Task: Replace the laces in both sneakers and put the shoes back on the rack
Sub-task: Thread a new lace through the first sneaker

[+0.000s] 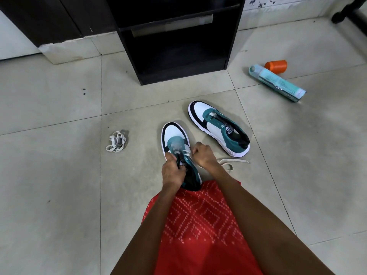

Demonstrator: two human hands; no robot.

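Lying on the floor [59, 195] against the person's red garment [198, 225], the near sneaker [174, 133] is partly laced. The left hand [172, 171] grips its opening, and the right hand [204, 155] is fisted on the white lace [232, 162] trailing right. The 2nd sneaker [218, 128], unlaced, lies just beside it, a bundled lace [117, 141] lies left, and the black rack [178, 46] stands beyond.

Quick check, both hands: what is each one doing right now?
Left hand: closed, gripping the near sneaker at its eyelets.
Right hand: closed, pinching the white lace.
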